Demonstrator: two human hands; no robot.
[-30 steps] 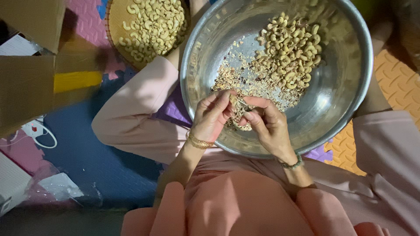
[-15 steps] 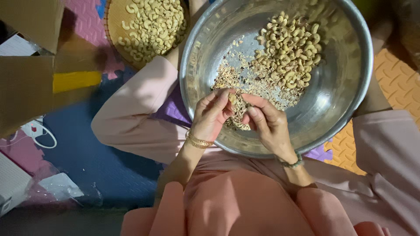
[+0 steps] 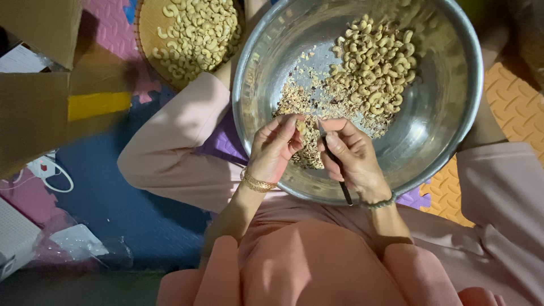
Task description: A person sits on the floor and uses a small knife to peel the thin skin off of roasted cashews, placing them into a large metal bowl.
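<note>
1. The left hand (image 3: 273, 148) hovered over the near side of a steel bowl (image 3: 442, 119), its grip closed on a single cashew (image 3: 300, 126) pinched at the fingertips.
2. The right hand (image 3: 352, 158) sat just beside it, its grip closed on a thin dark tool (image 3: 334, 161), whose tip pointed up toward the cashew and whose other end reached down past the bowl's rim.
3. The two hands were near each other, their fingertips almost meeting above the bowl.
4. Inside the bowl, a pile of nuts (image 3: 374, 62) lay on the far side, with crumbled husks (image 3: 306, 102) spread beside it and under the hands.
5. The bowl rested on the person's lap, between pink-sleeved knees.
6. A round tray (image 3: 148, 22) of peeled cashews sat on the floor, left of the bowl.
7. A cardboard box (image 3: 34, 119) stood further left on the foam floor mat (image 3: 513, 105).
</note>
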